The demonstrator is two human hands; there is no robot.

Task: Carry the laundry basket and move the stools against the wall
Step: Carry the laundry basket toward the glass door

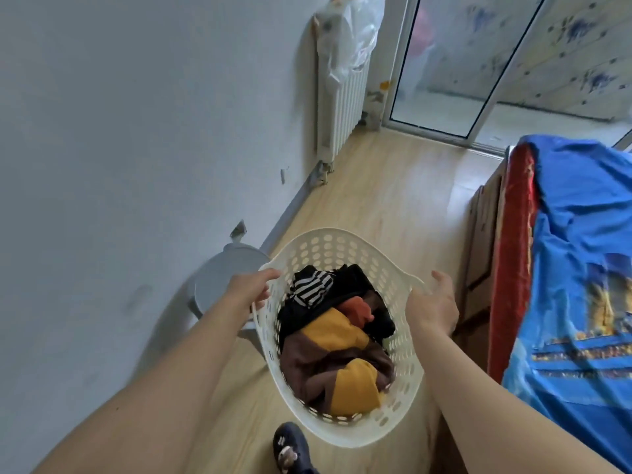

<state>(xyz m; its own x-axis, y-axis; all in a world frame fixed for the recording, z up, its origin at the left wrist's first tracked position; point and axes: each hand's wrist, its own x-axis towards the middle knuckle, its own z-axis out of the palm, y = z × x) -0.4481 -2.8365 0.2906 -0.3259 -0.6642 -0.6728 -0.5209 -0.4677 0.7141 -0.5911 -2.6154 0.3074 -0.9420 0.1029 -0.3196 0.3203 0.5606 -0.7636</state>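
Observation:
A white perforated laundry basket [318, 249] hangs in front of me above the wooden floor, filled with yellow, brown, black and striped clothes [337, 340]. My left hand [251, 290] grips the basket's left rim, fingers curled over the edge. My right hand [432, 304] holds the right handle, with the fingers partly spread. A grey round stool [225, 278] stands by the wall on the left, just beyond my left hand and partly hidden behind my forearm.
A white radiator [338, 111] with a plastic bag on top lines the left wall. A glass sliding door [441, 63] closes the far end. A bed with a blue cover [581, 268] fills the right side. My slippered foot [290, 446] shows below the basket.

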